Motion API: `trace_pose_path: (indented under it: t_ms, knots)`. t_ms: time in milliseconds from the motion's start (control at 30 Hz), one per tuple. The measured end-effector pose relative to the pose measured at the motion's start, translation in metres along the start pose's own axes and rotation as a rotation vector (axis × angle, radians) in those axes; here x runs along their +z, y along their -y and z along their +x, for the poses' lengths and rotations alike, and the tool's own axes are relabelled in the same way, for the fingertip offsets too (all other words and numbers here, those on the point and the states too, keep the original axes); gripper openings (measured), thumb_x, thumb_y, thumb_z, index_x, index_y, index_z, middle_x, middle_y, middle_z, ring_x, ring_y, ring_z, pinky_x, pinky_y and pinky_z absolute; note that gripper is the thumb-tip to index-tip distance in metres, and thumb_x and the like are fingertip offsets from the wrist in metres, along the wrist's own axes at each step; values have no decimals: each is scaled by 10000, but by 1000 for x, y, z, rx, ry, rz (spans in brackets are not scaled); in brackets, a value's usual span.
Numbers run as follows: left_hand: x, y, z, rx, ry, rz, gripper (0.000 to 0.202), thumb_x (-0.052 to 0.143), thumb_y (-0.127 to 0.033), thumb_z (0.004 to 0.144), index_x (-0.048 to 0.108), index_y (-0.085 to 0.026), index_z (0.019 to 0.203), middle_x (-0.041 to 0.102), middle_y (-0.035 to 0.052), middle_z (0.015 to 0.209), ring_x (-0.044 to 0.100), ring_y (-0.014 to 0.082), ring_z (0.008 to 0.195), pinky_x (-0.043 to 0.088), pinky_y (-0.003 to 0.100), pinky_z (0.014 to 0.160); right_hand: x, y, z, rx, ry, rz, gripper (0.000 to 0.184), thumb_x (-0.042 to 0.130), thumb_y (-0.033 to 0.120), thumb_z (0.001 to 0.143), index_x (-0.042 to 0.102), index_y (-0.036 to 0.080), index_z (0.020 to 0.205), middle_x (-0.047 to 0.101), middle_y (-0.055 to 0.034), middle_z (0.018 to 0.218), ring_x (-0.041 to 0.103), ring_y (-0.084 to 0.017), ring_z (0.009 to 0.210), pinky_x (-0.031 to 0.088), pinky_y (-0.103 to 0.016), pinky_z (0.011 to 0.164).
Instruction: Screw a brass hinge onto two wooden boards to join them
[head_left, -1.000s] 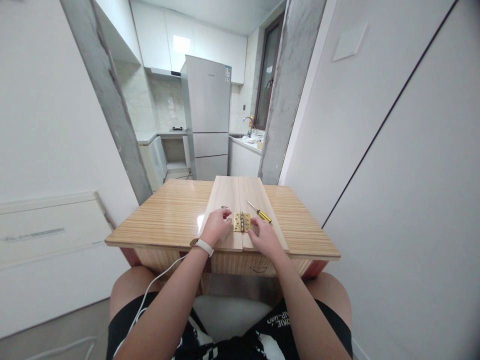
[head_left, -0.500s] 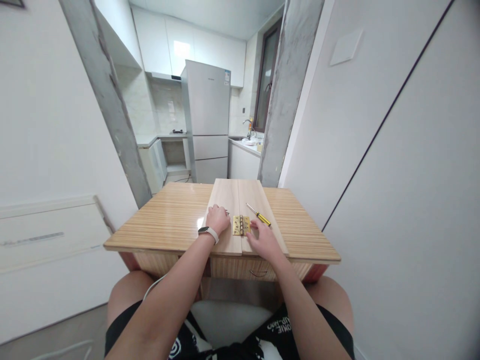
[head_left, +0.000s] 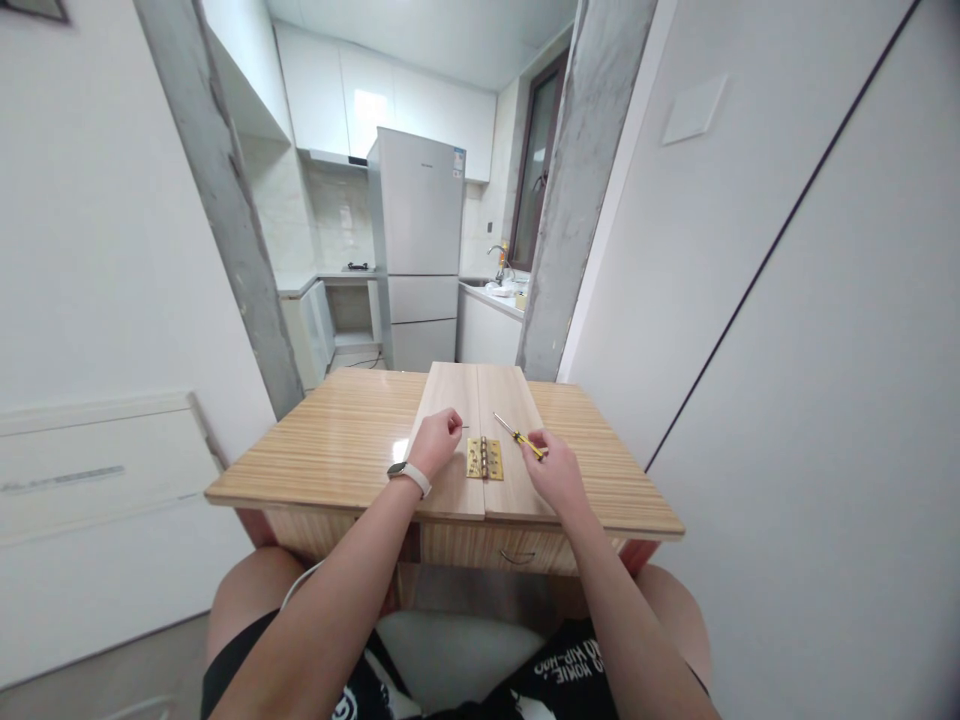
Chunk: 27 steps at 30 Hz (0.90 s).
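Note:
A brass-coloured hinge (head_left: 484, 459) lies across the seam between two pale wooden boards (head_left: 454, 385). Left of the hinge, my left hand (head_left: 439, 440) is closed in a pinch above the board. From its fingertips sticks a thin dark piece, like a screw, too small to make out fully. To the hinge's right, my right hand (head_left: 556, 472) has its fingers closed around the yellow-and-black handle of a screwdriver (head_left: 517, 436). The screwdriver's metal shaft points away and to the left, over the right board.
The boards rest on a wood-grain table (head_left: 345, 440) with a drawer (head_left: 480, 545) below its front edge. A white wall (head_left: 787, 400) stands close on the right. Beyond the table are a fridge (head_left: 420, 220) and a sink counter (head_left: 491, 310).
My right hand has moved from the hinge's right edge to the screwdriver and taken hold of its handle. My left hand has lifted slightly, still pinching the thin piece.

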<state>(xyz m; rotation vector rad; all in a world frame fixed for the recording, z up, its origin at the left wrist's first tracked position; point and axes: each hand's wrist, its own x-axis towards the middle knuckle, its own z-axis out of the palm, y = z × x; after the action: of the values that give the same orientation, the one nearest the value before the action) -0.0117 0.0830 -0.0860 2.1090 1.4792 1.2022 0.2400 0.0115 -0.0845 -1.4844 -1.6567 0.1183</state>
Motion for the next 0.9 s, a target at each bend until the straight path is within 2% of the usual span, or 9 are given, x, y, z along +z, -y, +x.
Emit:
trace_pose_path:
  t_ms: [133,267,500,700,900]
  knots:
    - [3,-1,-1,-21,44,-84,146,595,-119,872,730,-173,873,749,56,860,670,153,792,478,253,731,-3,-17,14,20,13,-158,200,586,302,911,685,193,1047,730,-117,1079,650,-262,1038,468,-376,928]
    - [7,-2,-2,-71,90,-19,174,591,-99,871,752,-167,878,759,74,865,681,167,792,488,266,739,3,-25,16,-2,96,-213,227,656,299,873,689,197,1073,720,-130,1106,632,-270,1059,448,-368,944]
    - [6,9,-3,-90,-1,114,176,598,-121,892,762,-183,904,766,87,929,684,189,876,489,290,810,16,-28,11,10,142,-281,208,645,293,889,680,193,1068,722,-133,1058,639,-270,1005,447,-350,879]
    - [6,4,-3,-7,54,-44,192,588,-107,898,768,-168,914,774,68,935,692,167,868,510,268,816,21,-33,15,-2,149,-292,184,600,160,874,664,191,1044,727,-121,1021,650,-258,972,444,-338,857]
    - [5,-12,0,73,125,-21,237,564,-67,869,775,-170,900,775,66,938,690,175,885,516,274,828,21,-30,16,-29,154,-323,148,584,132,876,663,206,977,729,-107,981,654,-252,953,447,-332,844]
